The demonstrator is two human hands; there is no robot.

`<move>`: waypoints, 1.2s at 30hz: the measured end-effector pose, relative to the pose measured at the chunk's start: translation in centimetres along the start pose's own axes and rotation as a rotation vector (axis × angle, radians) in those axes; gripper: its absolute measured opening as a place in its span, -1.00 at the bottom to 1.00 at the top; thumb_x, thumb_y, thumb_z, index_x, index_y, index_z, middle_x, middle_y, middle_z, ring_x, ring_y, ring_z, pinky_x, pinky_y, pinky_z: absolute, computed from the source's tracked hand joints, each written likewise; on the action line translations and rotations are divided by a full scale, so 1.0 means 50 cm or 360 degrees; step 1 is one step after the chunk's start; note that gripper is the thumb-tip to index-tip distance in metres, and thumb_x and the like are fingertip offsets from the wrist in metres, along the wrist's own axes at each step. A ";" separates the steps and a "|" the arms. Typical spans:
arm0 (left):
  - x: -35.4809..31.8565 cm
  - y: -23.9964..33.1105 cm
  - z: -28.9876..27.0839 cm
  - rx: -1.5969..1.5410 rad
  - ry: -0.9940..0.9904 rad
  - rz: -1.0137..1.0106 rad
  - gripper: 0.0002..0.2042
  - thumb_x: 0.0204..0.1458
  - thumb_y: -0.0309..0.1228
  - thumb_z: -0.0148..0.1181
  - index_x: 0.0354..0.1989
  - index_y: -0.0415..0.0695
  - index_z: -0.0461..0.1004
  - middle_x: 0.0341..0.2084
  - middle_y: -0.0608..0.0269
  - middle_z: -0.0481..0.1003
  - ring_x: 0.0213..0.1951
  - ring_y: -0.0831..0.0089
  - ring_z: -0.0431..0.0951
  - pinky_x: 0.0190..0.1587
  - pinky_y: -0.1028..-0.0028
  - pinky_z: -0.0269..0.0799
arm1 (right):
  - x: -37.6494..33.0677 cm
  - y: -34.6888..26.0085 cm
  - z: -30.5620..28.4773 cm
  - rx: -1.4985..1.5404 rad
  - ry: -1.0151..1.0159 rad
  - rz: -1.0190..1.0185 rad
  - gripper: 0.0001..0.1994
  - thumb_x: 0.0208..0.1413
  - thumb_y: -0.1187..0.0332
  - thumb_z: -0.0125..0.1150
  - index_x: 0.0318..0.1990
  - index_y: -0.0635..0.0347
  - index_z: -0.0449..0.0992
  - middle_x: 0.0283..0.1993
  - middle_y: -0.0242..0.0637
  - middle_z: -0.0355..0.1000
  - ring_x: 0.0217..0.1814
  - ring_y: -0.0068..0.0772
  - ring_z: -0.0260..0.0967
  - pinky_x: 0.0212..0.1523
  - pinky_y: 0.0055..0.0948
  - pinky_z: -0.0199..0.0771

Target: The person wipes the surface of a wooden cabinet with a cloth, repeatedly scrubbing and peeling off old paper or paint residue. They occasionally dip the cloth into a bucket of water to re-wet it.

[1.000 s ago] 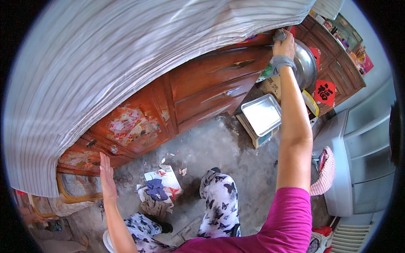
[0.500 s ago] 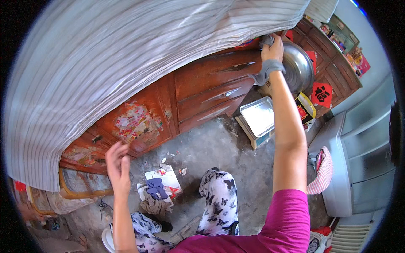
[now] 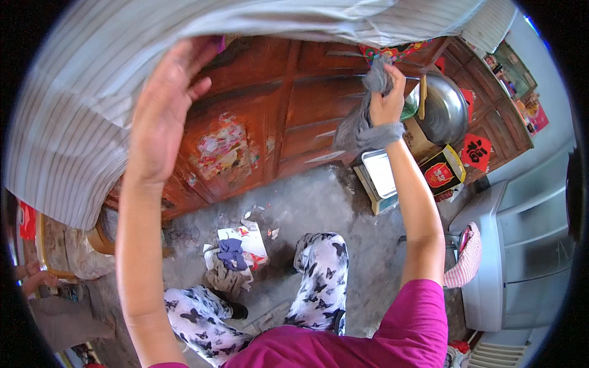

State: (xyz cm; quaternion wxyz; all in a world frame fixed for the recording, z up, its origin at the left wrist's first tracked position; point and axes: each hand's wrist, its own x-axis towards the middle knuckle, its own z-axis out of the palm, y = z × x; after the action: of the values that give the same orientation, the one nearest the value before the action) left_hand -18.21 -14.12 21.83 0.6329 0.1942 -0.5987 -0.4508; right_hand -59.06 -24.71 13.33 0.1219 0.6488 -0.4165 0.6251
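1. The striped grey cloth [image 3: 123,80] is the largest thing here: it spreads overhead from well left of the left hand across to the right hand and past it. Its long axis runs left to right across the top of the view, the stripes following that line; the lower edge sags down on the left side.
2. The wooden cabinet [image 3: 276,122] stands beyond both hands. As I judge it, the sagging cloth could catch on its mouldings or handles if pulled sideways.
3. The metal basin [image 3: 445,110] sits just right of the right hand, with a flat metal tray [image 3: 380,172] below that hand. A swinging corner of cloth could knock them.
4. The left hand [image 3: 162,110] is raised with fingers spread and palm flat toward the cloth, gripping nothing. With only one hand grasping, the cloth's weight may drag it out of hold.
5. The right hand [image 3: 388,98] is clenched on a bunched corner of the cloth, a grey fold hanging below the wrist.
6. Small rags and papers [image 3: 236,251] lie on the floor below, between the hands; a dropped cloth would land in that litter.
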 end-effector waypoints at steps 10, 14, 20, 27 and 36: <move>0.060 0.128 -0.020 0.0293 -0.0025 -0.0057 -0.38 0.34 0.01 -0.05 0.32 -0.30 0.33 0.24 0.07 0.45 0.29 0.29 0.40 0.27 0.32 0.25 | -0.001 -0.229 0.200 -0.0548 0.0068 -0.0087 -0.47 -0.15 0.58 0.17 0.10 0.21 0.41 0.01 0.01 0.37 0.16 0.19 0.24 0.23 0.03 0.22; 0.038 0.092 -0.016 0.0421 -0.0006 -0.0283 -0.38 0.37 0.07 -0.14 0.30 -0.26 0.35 0.22 0.04 0.47 0.25 0.29 0.44 0.23 0.36 0.30 | 0.038 -0.106 0.107 -0.1118 -0.0201 -0.0109 -0.52 -0.14 0.43 0.32 0.03 0.32 0.43 -0.01 0.03 0.41 0.17 0.18 0.27 0.26 0.04 0.24; 0.034 0.056 -0.029 0.0507 0.0104 -0.0587 -0.37 0.36 0.14 -0.16 0.22 -0.23 0.41 0.14 0.09 0.53 0.04 0.43 0.57 -0.04 0.49 0.43 | 0.028 -0.174 0.135 -0.1039 -0.0076 -0.0585 -0.60 -0.11 0.43 0.29 -0.07 0.42 0.44 0.00 0.11 0.44 0.14 0.19 0.30 0.20 0.08 0.31; 0.065 0.077 -0.020 0.0505 0.0145 -0.0539 -0.41 0.37 0.11 -0.17 0.22 -0.19 0.40 0.02 0.17 0.59 -0.18 0.54 0.60 -0.28 0.62 0.37 | 0.040 -0.143 0.142 -0.1117 -0.0056 -0.0104 -0.62 -0.11 0.47 0.25 -0.06 0.29 0.42 -0.04 0.04 0.43 0.11 0.13 0.29 0.16 0.02 0.31; 0.076 0.070 -0.084 0.0916 0.0113 -0.0546 -0.51 0.37 0.05 -0.07 0.11 -0.11 0.51 -0.46 0.37 0.51 -0.59 0.68 0.41 -0.52 0.64 0.23 | 0.028 -0.156 0.190 -0.0681 0.0250 0.0295 -0.55 -0.10 0.60 0.14 0.04 0.41 0.32 0.05 0.22 0.31 0.15 0.30 0.25 0.17 0.11 0.26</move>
State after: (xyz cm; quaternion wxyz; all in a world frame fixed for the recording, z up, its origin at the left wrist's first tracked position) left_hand -13.55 -16.59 25.93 0.4875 0.4785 -0.6375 -0.3563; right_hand -47.10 -26.82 15.66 0.2307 0.5167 -0.5864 0.5796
